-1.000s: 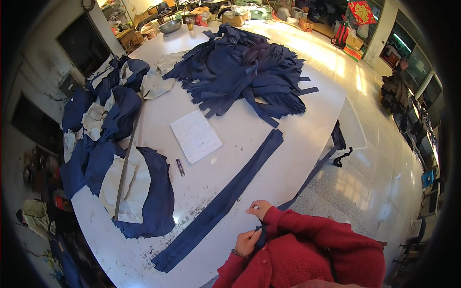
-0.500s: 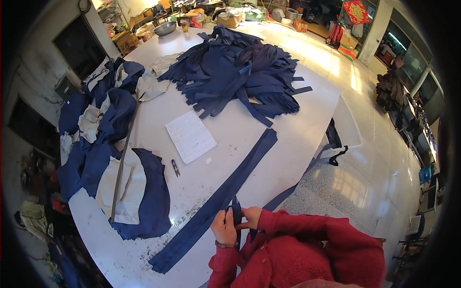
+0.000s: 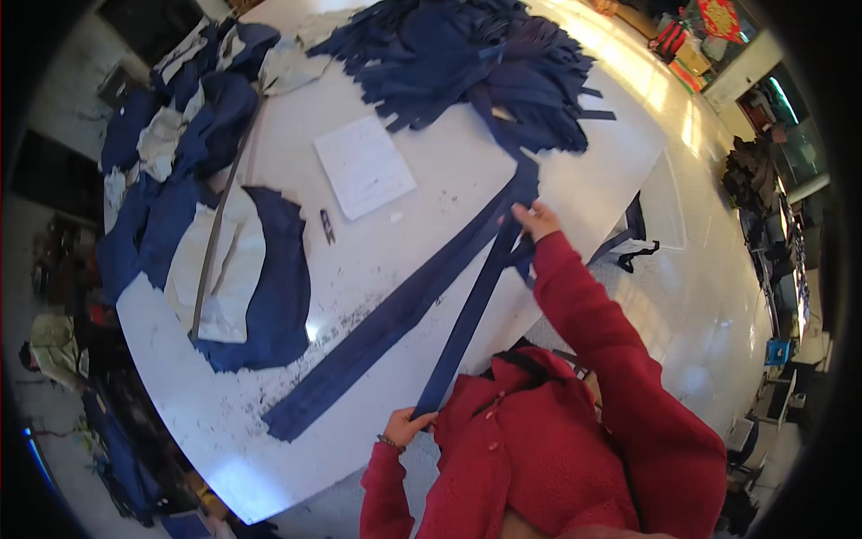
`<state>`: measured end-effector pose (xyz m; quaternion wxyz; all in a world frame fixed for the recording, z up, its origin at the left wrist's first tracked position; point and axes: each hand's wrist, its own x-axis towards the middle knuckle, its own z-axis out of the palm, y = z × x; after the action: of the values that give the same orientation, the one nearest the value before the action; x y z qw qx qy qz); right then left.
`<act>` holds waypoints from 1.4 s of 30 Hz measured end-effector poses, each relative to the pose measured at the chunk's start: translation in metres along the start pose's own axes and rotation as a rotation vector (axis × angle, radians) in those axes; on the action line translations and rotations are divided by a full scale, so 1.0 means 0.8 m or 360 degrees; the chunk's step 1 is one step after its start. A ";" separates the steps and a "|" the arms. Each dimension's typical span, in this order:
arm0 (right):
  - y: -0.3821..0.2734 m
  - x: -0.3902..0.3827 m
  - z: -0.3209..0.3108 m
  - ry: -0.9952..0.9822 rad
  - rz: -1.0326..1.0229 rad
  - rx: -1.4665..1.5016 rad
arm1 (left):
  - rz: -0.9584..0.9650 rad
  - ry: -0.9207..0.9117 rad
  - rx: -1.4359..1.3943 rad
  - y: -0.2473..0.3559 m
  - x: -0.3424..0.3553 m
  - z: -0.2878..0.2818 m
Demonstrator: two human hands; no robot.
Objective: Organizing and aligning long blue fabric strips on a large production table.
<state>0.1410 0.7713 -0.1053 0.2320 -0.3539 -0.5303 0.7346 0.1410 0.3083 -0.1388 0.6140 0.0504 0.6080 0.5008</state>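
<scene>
A narrow navy fabric strip [image 3: 466,325] is stretched between my two hands along the near right edge of the table. Its lower end is pinched in my left hand [image 3: 406,428], close to my body. Farther up, my right hand [image 3: 537,221] grips the strip's other part, and a loose length hangs beside it. A wider navy fabric strip [image 3: 386,328] lies flat and diagonal on the white table [image 3: 350,418], just left of the held one. Its upper end reaches close to my right hand.
A heap of navy strips [image 3: 449,67] covers the far part of the table. Navy and pale cloth pieces [image 3: 278,278] lie at left under a long thin bar [image 3: 220,238]. White paper sheets [image 3: 364,166] and small thread snips [image 3: 327,226] rest mid-table.
My hands have parted from close together: the right went up and away, the left slightly down and toward me. The narrow strip is now drawn out between them. The view has tilted downward.
</scene>
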 end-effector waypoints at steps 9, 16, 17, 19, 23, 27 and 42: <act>0.088 0.127 -0.157 0.0568 0.0392 -0.0251 | -0.0197 0.0842 0.0604 -0.070 -0.113 -0.217; 0.108 0.183 -0.143 0.0526 0.0346 -0.0312 | -0.0308 0.0852 0.1429 -0.072 -0.082 -0.276; 0.115 0.190 -0.148 0.0515 0.0368 -0.0350 | -0.0358 0.0915 0.1563 -0.076 -0.073 -0.285; 0.125 0.203 -0.149 0.0472 0.0417 -0.0433 | -0.0463 0.1046 0.1821 -0.086 -0.059 -0.296; 0.162 0.229 -0.169 0.0364 0.0579 -0.0924 | -0.0831 0.1215 0.1936 -0.077 -0.029 -0.295; 0.185 0.241 -0.206 0.0654 0.0589 -0.1394 | -0.1013 0.1059 0.1982 -0.082 -0.022 -0.299; 0.191 0.243 -0.228 0.1113 0.0092 -0.1142 | -0.0823 0.1812 0.2126 -0.074 -0.018 -0.265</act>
<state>0.1616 0.9724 -0.3365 0.2390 -0.6510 -0.6300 0.3495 0.0085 0.1533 -0.2229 0.1577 0.0029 0.9746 -0.1591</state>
